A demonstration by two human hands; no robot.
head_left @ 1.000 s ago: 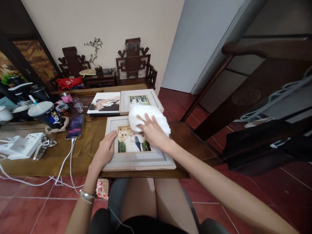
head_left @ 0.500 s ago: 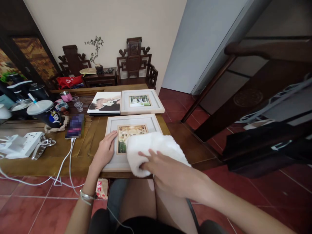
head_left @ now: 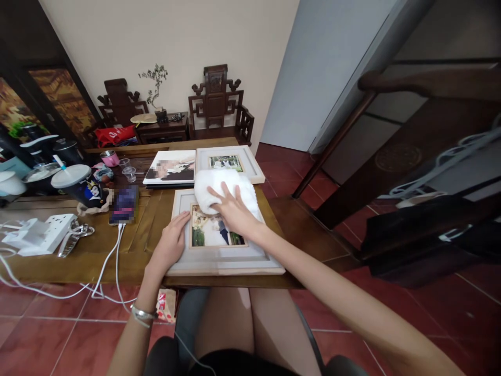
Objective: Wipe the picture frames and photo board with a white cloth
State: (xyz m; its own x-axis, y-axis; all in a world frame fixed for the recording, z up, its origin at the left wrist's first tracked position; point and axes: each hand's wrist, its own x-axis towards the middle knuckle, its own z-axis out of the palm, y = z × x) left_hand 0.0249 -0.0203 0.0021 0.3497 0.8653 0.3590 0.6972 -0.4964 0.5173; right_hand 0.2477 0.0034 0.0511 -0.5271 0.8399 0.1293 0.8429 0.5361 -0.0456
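Observation:
A picture frame (head_left: 227, 260) with a pale wooden border lies flat near the table's front edge, a photo (head_left: 203, 235) set in its middle. My left hand (head_left: 170, 241) rests flat along its left side, fingers stretched toward the photo's edge. Over the far right part of the frame, my right hand (head_left: 235, 213) presses on a folded white towel (head_left: 207, 189), fingers spread on top and the thumb tucked at the near fold. The towel covers the frame's upper right area and overlaps the near edge of a second picture frame (head_left: 254, 166) behind.
Beside the second frame is a stack with a photo panel (head_left: 176, 167) on top. Further left are a phone (head_left: 124, 204) on a charging cable, a lidded cup (head_left: 74, 183) and a power strip (head_left: 52, 232). A wooden chair (head_left: 352, 156) stands at the right.
My right hand has slid the towel away from me, from the frame's near right part to its far side, uncovering more of the photo. My left hand stays on the frame's left side.

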